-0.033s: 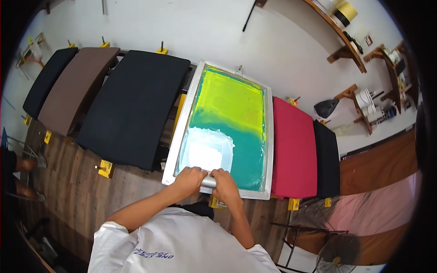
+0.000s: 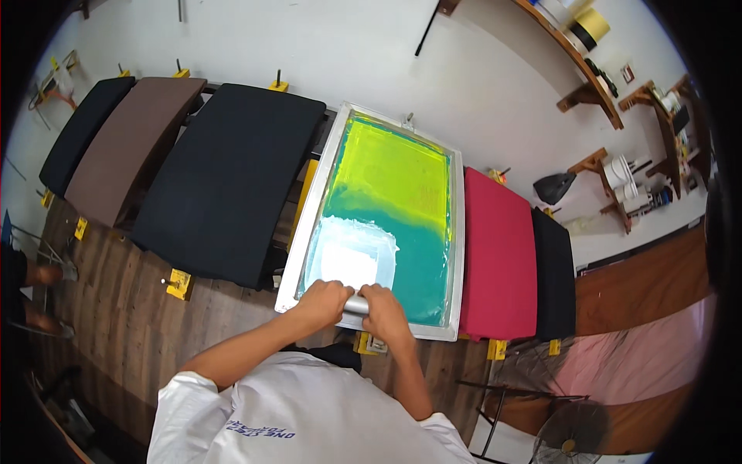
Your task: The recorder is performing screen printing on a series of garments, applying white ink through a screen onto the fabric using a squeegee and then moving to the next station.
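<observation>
very little differs from the earlier frame: the view has shifted by a sliver, and both hands are in nearly the same place at the near end of the screen frame (image 2: 457, 232). the left hand (image 2: 323, 302) and the right hand (image 2: 384, 312) are curled closed around a silver bar (image 2: 356, 305), knuckles up, thumbs close together near its middle. the far side of the fingers is hidden, so how tightly they press is hard to tell. the bar lies just below the white ink patch (image 2: 352, 259), itself unchanged, with teal and yellow-green mesh beyond. a black-covered board (image 2: 232, 182) lies left of the frame, a red-covered board (image 2: 501, 255) right.
</observation>
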Available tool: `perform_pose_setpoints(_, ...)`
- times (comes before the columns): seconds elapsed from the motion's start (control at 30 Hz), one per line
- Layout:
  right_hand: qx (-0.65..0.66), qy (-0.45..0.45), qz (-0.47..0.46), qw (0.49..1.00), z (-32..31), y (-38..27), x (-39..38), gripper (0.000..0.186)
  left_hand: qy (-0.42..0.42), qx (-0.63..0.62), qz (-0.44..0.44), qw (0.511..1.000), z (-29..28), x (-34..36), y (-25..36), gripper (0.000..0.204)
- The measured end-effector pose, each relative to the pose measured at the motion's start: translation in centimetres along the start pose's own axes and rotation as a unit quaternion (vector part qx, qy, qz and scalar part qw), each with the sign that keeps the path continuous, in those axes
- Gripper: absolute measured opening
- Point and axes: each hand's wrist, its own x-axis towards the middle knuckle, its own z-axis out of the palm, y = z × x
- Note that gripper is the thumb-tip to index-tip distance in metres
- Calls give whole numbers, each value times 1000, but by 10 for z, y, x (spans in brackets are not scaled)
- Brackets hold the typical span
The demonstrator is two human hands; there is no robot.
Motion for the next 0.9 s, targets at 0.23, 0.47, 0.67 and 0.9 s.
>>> perform_pose_setpoints(0.23, 2, 63, -22, 998, -13, 25, 69, 37, 82, 18, 1, 996, -11, 65, -36, 25)
perform_pose_setpoints(0.47, 8, 75, -33, 997, 24, 3, -2, 61, 107, 62, 44, 991, 34, -11, -16, 41)
perform_pose_setpoints(0.67, -11, 28, 4, 1000, -12, -4, 19, 48, 62, 13, 1, 998, 0, 13, -8, 34)
perform_pose_setpoints(0.9, -3, 114, -15, 993, 16, 12, 37, 58, 141, 58, 48, 987, 17, 25, -29, 40)
